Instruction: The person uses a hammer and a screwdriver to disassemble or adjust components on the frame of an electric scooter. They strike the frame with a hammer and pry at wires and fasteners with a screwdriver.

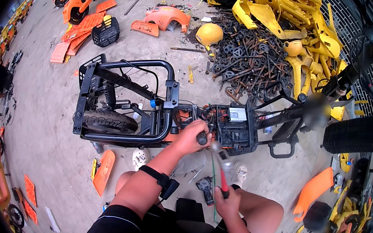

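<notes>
A stripped black scooter frame [172, 76] lies across in front of me, its rear wheel [110, 121] at the left. Over the middle of the frame, my left hand [188, 137] is closed around a black-handled tool [201, 138]; its shaft is hidden, so I cannot tell its exact kind. My right hand [228, 205] grips a hammer [224, 180] by its red and black handle. The hammer's blurred metal head is close beside the black handle; whether they touch I cannot tell. Right of my left hand sits an open black compartment [239, 134] with wiring and a silver box [237, 115].
A cordless drill [205, 190] lies on the floor between my feet. Rusty metal parts [253, 55] are heaped beyond the frame, with yellow panels [272, 11] behind. Orange panels [104, 171] lie at the near left, and another orange panel [315, 191] at the right.
</notes>
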A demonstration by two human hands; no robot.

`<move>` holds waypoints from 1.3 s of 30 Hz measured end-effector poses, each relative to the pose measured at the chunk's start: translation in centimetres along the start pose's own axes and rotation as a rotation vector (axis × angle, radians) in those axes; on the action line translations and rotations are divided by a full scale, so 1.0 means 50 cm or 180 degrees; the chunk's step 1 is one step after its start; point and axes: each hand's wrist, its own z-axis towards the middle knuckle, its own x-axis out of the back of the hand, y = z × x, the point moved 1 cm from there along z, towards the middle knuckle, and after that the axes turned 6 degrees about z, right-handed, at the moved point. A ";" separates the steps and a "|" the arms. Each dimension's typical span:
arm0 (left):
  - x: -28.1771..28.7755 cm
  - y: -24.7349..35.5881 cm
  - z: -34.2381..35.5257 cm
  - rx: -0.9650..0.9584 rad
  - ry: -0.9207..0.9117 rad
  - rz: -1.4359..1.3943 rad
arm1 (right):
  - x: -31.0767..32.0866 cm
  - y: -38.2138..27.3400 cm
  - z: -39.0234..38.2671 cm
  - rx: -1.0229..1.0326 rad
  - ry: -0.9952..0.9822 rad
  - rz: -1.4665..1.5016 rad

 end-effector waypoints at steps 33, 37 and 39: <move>-0.045 0.020 0.010 -0.0133 0.0346 0.0111 | 0.034 -0.008 0.041 -0.0198 -0.0091 0.0446; -0.047 0.017 0.010 -0.0133 0.0392 0.0046 | 0.026 -0.012 0.028 0.0461 0.0172 0.0838; -0.054 0.014 0.007 -0.0171 0.0366 0.0103 | 0.021 -0.004 0.027 0.1298 0.0549 0.0528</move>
